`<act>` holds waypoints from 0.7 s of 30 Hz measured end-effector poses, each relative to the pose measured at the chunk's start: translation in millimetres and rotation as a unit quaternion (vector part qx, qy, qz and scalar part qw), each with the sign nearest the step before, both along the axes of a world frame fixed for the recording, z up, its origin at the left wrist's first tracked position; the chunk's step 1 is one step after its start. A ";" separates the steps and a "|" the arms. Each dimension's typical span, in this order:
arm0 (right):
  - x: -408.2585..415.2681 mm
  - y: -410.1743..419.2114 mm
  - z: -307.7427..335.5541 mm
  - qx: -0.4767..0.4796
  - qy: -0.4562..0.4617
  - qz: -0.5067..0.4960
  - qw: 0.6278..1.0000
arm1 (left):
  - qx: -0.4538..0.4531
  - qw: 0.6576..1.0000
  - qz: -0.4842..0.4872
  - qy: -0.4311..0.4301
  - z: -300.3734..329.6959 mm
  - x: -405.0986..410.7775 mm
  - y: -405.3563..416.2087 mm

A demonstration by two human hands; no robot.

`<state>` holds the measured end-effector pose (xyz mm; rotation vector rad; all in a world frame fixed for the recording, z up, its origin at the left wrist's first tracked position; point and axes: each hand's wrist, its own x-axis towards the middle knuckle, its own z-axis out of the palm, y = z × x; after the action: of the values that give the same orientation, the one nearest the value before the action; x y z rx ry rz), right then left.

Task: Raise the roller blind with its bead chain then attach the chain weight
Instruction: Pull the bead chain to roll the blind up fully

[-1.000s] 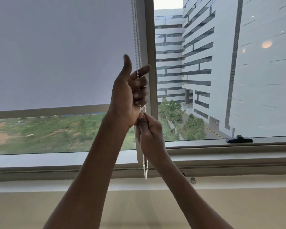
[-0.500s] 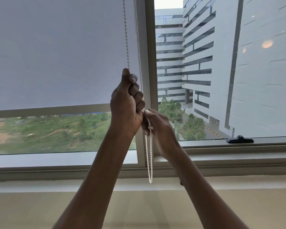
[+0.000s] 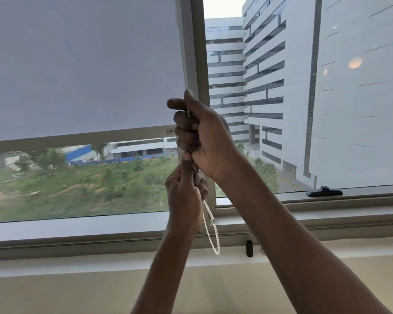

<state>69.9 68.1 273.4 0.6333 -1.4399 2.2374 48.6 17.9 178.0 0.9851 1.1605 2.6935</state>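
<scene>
Scene: a person stands at a window, both bare arms reaching up and away toward a bead chain (image 3: 210, 225) at the frame's centre post.
Roller blind (image 3: 77, 64): grey fabric covers the upper left pane; its bottom bar (image 3: 77, 138) sits just over halfway down the glass, so the raising is judged only part done.
Bead chain: small white beads on a thin loop, running up the right edge of the blind and hanging in a slack curve below the hands, its lowest point near the sill.
Right hand (image 3: 204, 134): the upper one, fingers curled into a fist round the chain, thumb on top.
Left hand (image 3: 186, 191): directly beneath and touching the right, fingers wrapped round the chain, thumb pointing up.
Handling: the chain looks light, limp and smooth, likely to slip through a loose grip; a firm fist on one strand only, pulled straight down in short hand-over-hand strokes, seems safest. A sideways tug could jerk it off the roller.
Chain weight: a small dark cylinder (image 3: 249, 248) stands on the sill right of the loop; whether this is the weight cannot be told.
Window latch (image 3: 324, 191): dark, on the right pane's lower frame.
</scene>
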 end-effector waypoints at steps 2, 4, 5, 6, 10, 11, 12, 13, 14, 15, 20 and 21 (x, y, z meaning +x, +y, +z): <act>-2.5 0.8 -2.9 -0.033 0.024 0.038 0.998 | -0.006 1.000 0.006 0.019 1.0 -1.3 -3.6; -4.9 0.7 -4.0 -0.040 0.046 0.037 0.997 | -0.013 0.999 0.012 0.035 -0.1 -4.5 -5.5; -5.7 0.1 -4.2 -0.037 0.056 0.025 0.997 | -0.019 0.999 0.017 0.045 -0.6 -6.7 -5.9; -6.4 -0.8 -4.6 -0.030 0.065 0.007 0.997 | -0.025 0.998 0.021 0.057 -0.8 -9.3 -5.8; -8.8 -3.0 -5.4 0.017 0.097 -0.113 0.989 | -0.083 0.989 0.052 0.112 -0.8 -22.0 -3.6; -9.9 -2.5 -6.5 0.026 0.103 -0.144 0.984 | -0.111 0.986 0.050 0.117 -0.5 -24.9 -4.2; -11.0 -1.5 -9.1 0.034 0.110 -0.172 0.978 | -0.143 0.982 0.040 0.121 0.3 -28.4 -5.2; -12.3 -0.3 -13.6 0.042 0.118 -0.196 0.972 | -0.178 0.975 0.025 0.129 2.2 -31.7 -7.0; -13.6 1.1 -20.0 0.051 0.127 -0.220 0.966 | -0.210 0.968 0.007 0.138 5.3 -35.2 -9.5; -15.1 2.4 -28.2 0.065 0.133 -0.243 0.959 | -0.233 0.961 -0.014 0.146 10.2 -38.9 -12.5; -21.1 -1.7 -87.7 0.113 0.087 -0.280 0.949 | -0.136 0.975 -0.166 0.054 56.6 -44.1 -27.9; -22.0 -4.5 -97.6 0.111 0.076 -0.269 0.954 | -0.128 0.975 -0.176 0.051 65.6 -41.6 -29.1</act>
<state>47.9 63.6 175.8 0.4040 -1.5686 1.5904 6.9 -11.2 243.7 1.1678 1.1813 2.1831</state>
